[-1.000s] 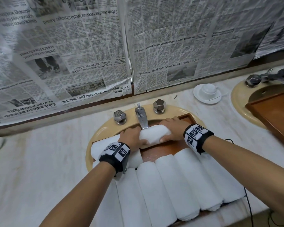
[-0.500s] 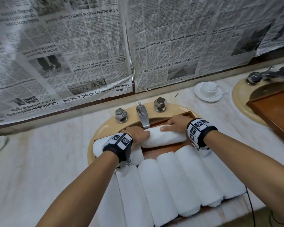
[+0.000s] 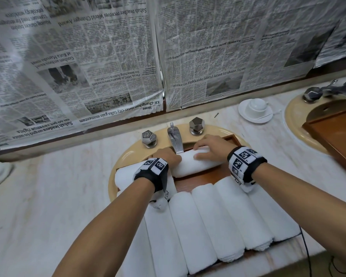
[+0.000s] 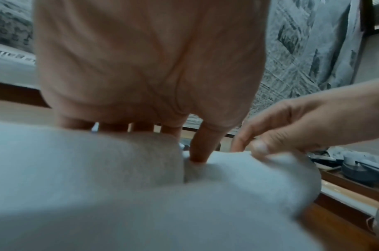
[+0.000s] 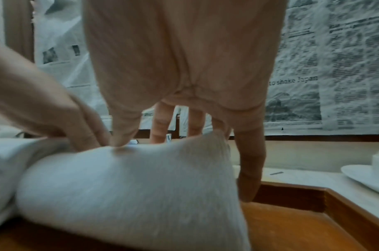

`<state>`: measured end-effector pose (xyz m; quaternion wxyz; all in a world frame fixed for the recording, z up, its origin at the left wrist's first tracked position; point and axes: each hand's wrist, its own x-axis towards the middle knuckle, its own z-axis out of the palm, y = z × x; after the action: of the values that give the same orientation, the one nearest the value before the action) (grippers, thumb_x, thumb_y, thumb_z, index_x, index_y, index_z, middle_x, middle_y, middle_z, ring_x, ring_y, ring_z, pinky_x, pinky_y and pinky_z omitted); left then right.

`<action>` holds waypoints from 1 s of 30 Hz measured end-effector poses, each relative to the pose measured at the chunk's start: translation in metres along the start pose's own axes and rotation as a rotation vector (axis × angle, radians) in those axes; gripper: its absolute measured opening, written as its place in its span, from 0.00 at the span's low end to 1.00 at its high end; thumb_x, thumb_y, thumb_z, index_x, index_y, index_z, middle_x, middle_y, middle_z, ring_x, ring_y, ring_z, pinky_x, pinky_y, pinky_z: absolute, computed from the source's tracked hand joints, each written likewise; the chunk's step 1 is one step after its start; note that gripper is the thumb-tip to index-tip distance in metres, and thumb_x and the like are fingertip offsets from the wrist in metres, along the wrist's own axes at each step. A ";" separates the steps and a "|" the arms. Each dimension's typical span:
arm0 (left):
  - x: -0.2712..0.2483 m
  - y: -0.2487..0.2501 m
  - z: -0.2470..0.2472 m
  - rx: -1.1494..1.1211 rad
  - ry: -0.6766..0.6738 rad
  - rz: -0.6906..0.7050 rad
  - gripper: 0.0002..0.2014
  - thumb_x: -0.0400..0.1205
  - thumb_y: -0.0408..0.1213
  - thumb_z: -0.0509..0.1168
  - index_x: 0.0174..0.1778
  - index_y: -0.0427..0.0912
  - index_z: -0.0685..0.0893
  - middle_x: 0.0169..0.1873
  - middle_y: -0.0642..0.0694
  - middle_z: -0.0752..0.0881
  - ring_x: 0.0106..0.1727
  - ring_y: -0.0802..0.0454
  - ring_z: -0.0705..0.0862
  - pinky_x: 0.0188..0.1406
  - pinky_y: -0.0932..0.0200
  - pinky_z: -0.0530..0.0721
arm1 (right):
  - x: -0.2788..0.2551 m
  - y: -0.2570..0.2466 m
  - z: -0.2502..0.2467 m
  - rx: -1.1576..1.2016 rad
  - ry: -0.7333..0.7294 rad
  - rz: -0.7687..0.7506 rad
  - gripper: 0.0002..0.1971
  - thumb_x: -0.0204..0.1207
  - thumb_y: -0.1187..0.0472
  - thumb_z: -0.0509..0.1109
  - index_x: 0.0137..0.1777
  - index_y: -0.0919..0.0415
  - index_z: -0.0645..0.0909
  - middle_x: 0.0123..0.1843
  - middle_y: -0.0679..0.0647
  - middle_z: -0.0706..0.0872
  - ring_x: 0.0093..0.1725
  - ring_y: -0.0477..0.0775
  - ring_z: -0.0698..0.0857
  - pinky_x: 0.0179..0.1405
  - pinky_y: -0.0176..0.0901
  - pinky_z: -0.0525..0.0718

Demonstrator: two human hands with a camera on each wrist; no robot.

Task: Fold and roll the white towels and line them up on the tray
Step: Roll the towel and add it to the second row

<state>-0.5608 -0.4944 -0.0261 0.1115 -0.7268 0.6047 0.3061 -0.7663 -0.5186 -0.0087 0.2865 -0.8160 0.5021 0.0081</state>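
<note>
A rolled white towel (image 3: 196,166) lies crosswise at the far end of the wooden tray (image 3: 200,181), just under the tap. My left hand (image 3: 168,154) holds its left end, thumb pressed into the cloth (image 4: 248,178). My right hand (image 3: 208,148) holds the middle and right part, fingers down over the far side and thumb on top of the roll (image 5: 130,186). Several rolled towels (image 3: 204,226) lie side by side in the near part of the tray. Another white towel (image 3: 126,176) lies at the tray's left, partly under my left wrist.
The tray sits across a beige sink with a chrome tap (image 3: 175,138) and two knobs close behind my hands. A white cup on a saucer (image 3: 255,109) stands at the back right. A second sink holds another wooden tray (image 3: 336,136). Newspaper covers the wall.
Both hands have pushed the roll away from me toward the tap. The right hand has shifted from lying on top to spanning the roll.
</note>
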 end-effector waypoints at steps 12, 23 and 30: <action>0.011 0.012 0.004 -0.031 0.014 -0.075 0.13 0.84 0.48 0.56 0.56 0.45 0.79 0.53 0.42 0.82 0.51 0.42 0.81 0.53 0.54 0.77 | 0.011 -0.018 0.008 -0.345 -0.198 0.126 0.25 0.85 0.37 0.51 0.82 0.36 0.63 0.76 0.58 0.72 0.75 0.65 0.68 0.74 0.60 0.69; -0.017 -0.041 -0.005 -0.243 0.311 0.005 0.19 0.83 0.52 0.60 0.66 0.48 0.83 0.64 0.41 0.84 0.63 0.40 0.81 0.68 0.40 0.79 | -0.038 0.015 -0.004 -0.027 0.145 0.132 0.34 0.79 0.33 0.61 0.83 0.40 0.62 0.83 0.50 0.65 0.82 0.59 0.63 0.79 0.60 0.64; -0.051 -0.128 0.004 -0.189 0.197 -0.164 0.37 0.75 0.74 0.57 0.75 0.55 0.76 0.74 0.42 0.76 0.72 0.37 0.76 0.72 0.39 0.74 | -0.097 0.067 -0.012 0.358 0.093 0.667 0.51 0.70 0.21 0.59 0.87 0.49 0.53 0.86 0.56 0.61 0.83 0.63 0.63 0.78 0.64 0.64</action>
<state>-0.4447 -0.4195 -0.0257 0.0074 -0.8074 0.5200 0.2786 -0.8729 -0.4677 -0.0004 0.3832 -0.5441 0.7460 -0.0239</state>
